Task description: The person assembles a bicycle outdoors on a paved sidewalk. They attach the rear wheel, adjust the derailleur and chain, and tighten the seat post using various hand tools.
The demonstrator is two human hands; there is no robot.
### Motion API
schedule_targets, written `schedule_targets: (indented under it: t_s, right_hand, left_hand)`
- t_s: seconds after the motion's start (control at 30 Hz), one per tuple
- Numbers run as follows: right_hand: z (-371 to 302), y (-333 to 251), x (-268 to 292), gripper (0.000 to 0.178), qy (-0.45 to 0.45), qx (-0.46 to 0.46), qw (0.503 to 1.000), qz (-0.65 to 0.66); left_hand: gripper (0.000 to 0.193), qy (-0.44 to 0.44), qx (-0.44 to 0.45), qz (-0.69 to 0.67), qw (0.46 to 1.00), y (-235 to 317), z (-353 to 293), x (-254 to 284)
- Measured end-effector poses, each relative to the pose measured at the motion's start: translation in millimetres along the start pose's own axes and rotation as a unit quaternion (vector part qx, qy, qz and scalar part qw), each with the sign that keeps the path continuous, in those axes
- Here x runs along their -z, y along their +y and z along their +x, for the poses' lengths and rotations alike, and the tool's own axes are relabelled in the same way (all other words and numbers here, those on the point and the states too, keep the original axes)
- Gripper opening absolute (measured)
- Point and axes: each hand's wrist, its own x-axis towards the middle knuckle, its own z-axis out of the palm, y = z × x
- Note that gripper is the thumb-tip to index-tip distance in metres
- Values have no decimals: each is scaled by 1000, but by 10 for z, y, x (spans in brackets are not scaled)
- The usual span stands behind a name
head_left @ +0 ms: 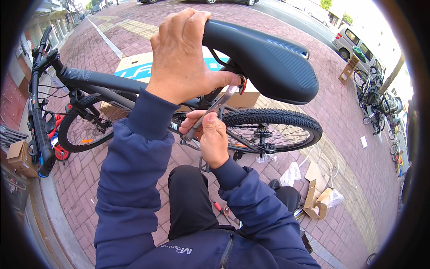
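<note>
Left hand [179, 62]: fingers half-curled, gripping saddle [268, 62] nose. Right hand [212, 139]: fingers closed around 1 grey tool [219, 104]. Paving [345, 152] extends right of rear tire [273, 115]. Carton [134, 67] bears lettering.

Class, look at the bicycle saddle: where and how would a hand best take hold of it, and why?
The bicycle saddle is probably best gripped by its narrow nose, coming from the picture's left, fingers over the top. The nose points toward the handlebar and looks slim enough to wrap; the rear flares broad. The left hand is there.
</note>
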Motion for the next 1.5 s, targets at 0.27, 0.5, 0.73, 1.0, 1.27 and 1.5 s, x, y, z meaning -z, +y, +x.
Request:
schedule_targets:
  t_s: [0.27, 0.5, 0.73, 1.0, 1.27, 1.5]
  right_hand:
    - [248, 193, -172, 65, -17, 28, 991, 127]
    - [221, 211, 239, 57, -35, 66, 997, 21]
    - [-93, -2097, 777, 38, -20, 66, 703, -708]
    - [-83, -2518, 502, 35, -26, 37, 621, -783]
    - [-317, -1433, 883, 45, 23, 33, 865, -500]
    - [-381, -410, 473, 55, 57, 18, 983, -173]
  left_hand:
    - [115, 15, 16, 12, 1000, 56, -36, -51]
    - [115, 11, 16, 10, 1000, 15, -29, -32]
    - [115, 11, 17, 22, 1000, 4, -44, -32]
    - [120, -9, 18, 23, 1000, -4, -67, -12]
    - [125, -10, -6, 19, 1000, -42, -56, -30]
    - [121, -16, -7, 33, 999, -41, -62, -28]
